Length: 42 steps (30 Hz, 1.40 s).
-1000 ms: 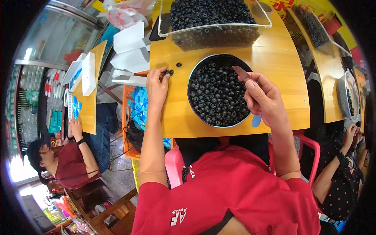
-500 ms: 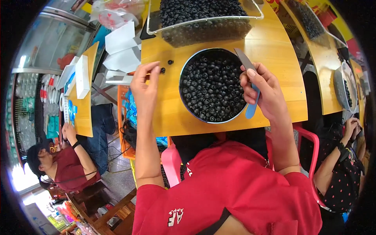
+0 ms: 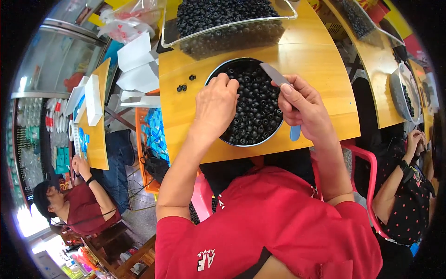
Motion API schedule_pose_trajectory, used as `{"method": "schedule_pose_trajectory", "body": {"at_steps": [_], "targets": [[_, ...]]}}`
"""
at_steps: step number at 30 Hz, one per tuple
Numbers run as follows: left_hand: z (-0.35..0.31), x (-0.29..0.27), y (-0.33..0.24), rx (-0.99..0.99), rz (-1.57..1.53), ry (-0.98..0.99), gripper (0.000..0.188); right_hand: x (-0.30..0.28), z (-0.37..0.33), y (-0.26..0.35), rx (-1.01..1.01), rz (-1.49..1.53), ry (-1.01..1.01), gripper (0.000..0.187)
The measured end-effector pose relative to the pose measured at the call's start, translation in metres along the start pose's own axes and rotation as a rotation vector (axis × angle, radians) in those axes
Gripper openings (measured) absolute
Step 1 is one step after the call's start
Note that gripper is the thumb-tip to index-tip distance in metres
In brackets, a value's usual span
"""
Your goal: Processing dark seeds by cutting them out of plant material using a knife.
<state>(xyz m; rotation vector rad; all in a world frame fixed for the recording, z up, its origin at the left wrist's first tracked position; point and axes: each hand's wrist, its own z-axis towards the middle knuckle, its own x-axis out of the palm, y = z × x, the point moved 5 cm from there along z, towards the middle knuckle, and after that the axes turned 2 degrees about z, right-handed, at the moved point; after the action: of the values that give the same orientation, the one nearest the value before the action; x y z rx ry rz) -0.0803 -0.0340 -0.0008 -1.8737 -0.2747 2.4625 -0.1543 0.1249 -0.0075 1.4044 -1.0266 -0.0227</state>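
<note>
A round bowl (image 3: 218, 138) with a pale blue rim stands near the table's front edge, full of small round black bead-like pieces (image 3: 254, 109), many with a hole in one end. Over its left side my left hand (image 3: 216, 104) reaches in, fingers bent and closed; the fingertips and anything in them are hidden. At the bowl's right edge my right hand (image 3: 304, 104) grips a knife (image 3: 275, 74) by its blue handle, the blade pointing up and left over the pieces. Three loose black pieces (image 3: 184, 87) lie on the table left of the bowl.
A clear bin (image 3: 232, 35) of the same pieces sits beyond the bowl on the wooden table (image 3: 320, 60). An orange crate (image 3: 141, 125) with blue packets is at the left. People work at a table (image 3: 100, 139) on the left and another (image 3: 388, 109) on the right.
My left hand has moved right, from beside the loose pieces to over the bowl. Three loose pieces now show where two did. My right hand still holds the knife.
</note>
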Motion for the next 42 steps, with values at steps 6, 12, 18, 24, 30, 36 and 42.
{"method": "schedule_pose_trajectory", "body": {"at_steps": [6,12,18,24,30,36,42], "targets": [[0.005,0.010,-0.003,0.034,-0.025,0.054,0.014,0.003,0.002,-0.004,0.036,0.006,0.011,0.022],[-0.004,-0.001,0.014,-0.413,-1.221,0.080,0.024,-0.002,0.003,-0.003,0.022,-0.001,-0.016,0.023],[-0.013,-0.021,0.003,-0.337,-1.566,-0.074,0.020,0.023,0.010,-0.006,-0.001,-0.046,-0.042,0.021],[-0.019,-0.033,-0.007,-0.243,-1.490,-0.167,0.019,0.036,0.012,-0.010,0.048,0.041,0.033,0.021],[-0.023,-0.028,-0.011,-0.231,-1.478,-0.270,0.020,0.039,0.013,-0.014,0.066,0.112,0.047,0.019],[-0.029,-0.028,-0.010,-0.226,-1.452,-0.323,0.021,0.040,0.012,-0.017,0.042,0.138,0.091,0.017],[-0.033,-0.029,-0.009,-0.239,-1.451,-0.356,0.022,0.043,0.011,-0.017,0.047,0.205,0.124,0.017]]}}
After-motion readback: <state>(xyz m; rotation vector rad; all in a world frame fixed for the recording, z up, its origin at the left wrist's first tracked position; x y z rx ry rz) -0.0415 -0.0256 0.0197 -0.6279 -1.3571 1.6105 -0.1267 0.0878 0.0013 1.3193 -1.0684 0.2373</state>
